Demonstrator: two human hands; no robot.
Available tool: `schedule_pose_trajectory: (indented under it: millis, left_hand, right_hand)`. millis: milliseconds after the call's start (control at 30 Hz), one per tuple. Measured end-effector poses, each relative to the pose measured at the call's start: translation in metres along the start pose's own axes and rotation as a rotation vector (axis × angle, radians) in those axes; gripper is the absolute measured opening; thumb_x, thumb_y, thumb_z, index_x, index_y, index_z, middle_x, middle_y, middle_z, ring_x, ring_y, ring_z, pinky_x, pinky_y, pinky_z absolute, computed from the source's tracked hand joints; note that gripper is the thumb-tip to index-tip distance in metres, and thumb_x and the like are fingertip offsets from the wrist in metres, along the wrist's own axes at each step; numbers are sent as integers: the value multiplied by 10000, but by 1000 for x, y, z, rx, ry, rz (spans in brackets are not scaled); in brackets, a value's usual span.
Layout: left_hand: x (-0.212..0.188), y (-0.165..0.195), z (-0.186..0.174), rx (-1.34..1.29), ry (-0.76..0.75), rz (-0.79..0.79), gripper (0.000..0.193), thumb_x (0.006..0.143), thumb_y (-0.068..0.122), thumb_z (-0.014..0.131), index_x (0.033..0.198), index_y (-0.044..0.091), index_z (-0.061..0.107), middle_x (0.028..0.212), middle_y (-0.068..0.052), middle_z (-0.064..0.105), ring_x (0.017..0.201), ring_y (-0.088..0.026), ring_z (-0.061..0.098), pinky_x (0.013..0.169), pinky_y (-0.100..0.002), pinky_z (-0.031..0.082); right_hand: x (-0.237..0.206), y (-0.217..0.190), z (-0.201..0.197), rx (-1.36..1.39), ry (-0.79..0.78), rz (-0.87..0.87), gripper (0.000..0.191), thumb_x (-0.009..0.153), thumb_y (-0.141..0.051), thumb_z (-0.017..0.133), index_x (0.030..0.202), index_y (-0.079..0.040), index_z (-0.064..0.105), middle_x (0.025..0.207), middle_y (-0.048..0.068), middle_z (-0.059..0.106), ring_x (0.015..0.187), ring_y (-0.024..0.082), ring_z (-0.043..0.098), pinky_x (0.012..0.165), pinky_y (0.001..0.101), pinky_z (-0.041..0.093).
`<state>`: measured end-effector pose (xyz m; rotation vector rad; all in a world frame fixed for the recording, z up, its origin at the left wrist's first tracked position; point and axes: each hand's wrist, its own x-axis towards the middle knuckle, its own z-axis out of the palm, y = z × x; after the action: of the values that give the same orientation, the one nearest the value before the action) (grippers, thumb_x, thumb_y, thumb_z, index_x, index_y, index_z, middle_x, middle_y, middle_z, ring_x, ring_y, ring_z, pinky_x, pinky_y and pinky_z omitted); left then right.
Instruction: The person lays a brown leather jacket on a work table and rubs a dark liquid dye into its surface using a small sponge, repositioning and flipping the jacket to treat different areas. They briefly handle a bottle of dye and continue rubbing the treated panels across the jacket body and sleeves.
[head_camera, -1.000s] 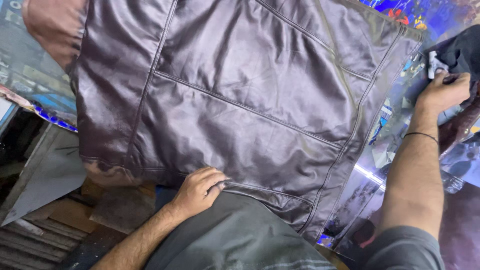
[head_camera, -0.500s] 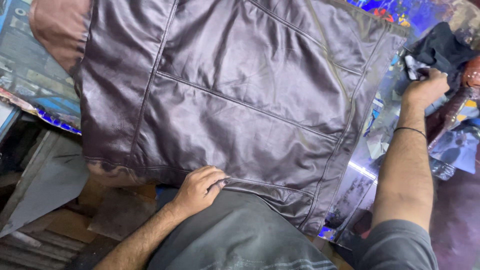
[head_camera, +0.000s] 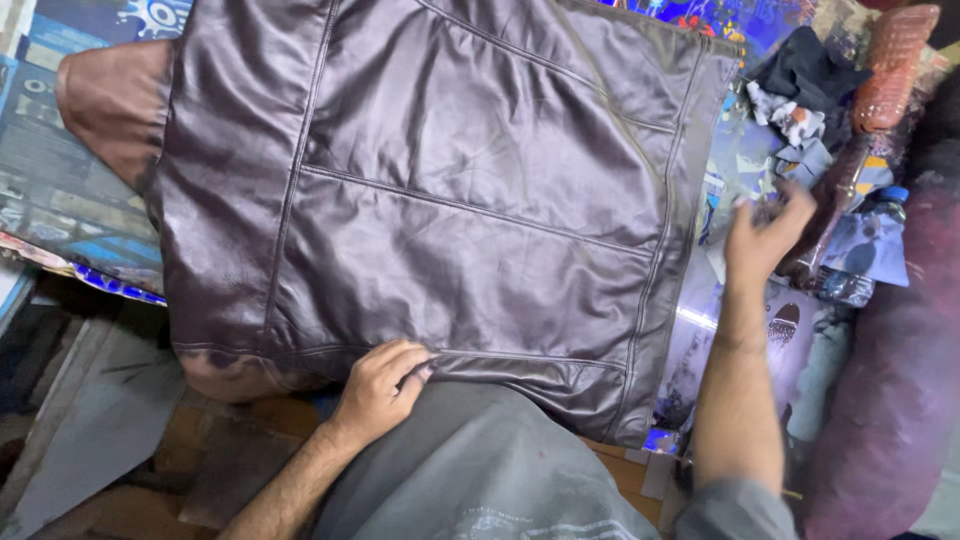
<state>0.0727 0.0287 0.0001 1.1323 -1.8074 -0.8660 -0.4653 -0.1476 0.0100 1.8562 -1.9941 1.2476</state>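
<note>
Dark purple-brown leather, glossy and seamed into panels, makes up the jacket (head_camera: 450, 200) that lies spread flat over most of the worktable (head_camera: 90, 210), which is covered in printed blue sheets. The left hand (head_camera: 380, 385) sits at the jacket's near hem, around six o'clock of the garment; its fingers (head_camera: 415, 365) are curled in and pressed together, pinching the edge of the hem between thumb and fingertips, so the leather runs away from the grip toward twelve o'clock. The right hand (head_camera: 765, 235) is off the jacket, just beyond its three o'clock edge, raised above the clutter with the fingers loosely spread and slightly blurred; it holds nothing that can be made out, and whether it touches anything beneath it cannot be told. Near that hand, toward one o'clock, lie a dark cloth (head_camera: 810, 70) and crumpled pale rags (head_camera: 795, 120), and a reddish-brown textured piece (head_camera: 890, 65) stands at two o'clock. A brown leather sleeve (head_camera: 110, 110) sticks out from the jacket at ten o'clock. A grey garment (head_camera: 480, 470) covers the person's lap below the hem.
</note>
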Motion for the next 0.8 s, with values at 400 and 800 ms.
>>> schedule_pose_trajectory:
  millis: [400, 800]
  left_hand:
    - [-54, -49, -86, 400, 519, -80, 202, 903, 3, 708, 1098, 1, 653, 1184, -162, 680, 1149, -346, 631, 1046, -454, 492]
    - [-152, -188, -111, -490, 954, -551, 453, 1052, 281, 662, 1395, 36, 497, 1324, -67, 546, 1219, -190, 516, 1099, -381, 412]
  right_hand:
    - [-263, -49, -103, 441, -102, 721, 428, 1061, -110, 635, 1455, -25, 489, 1380, 114, 577, 1109, 148, 607, 924, 287, 544]
    - [-316, -110, -115, 72, -280, 683, 569, 1073, -239, 683, 1549, -10, 473, 1443, 238, 590, 1282, 273, 583, 1052, 380, 471]
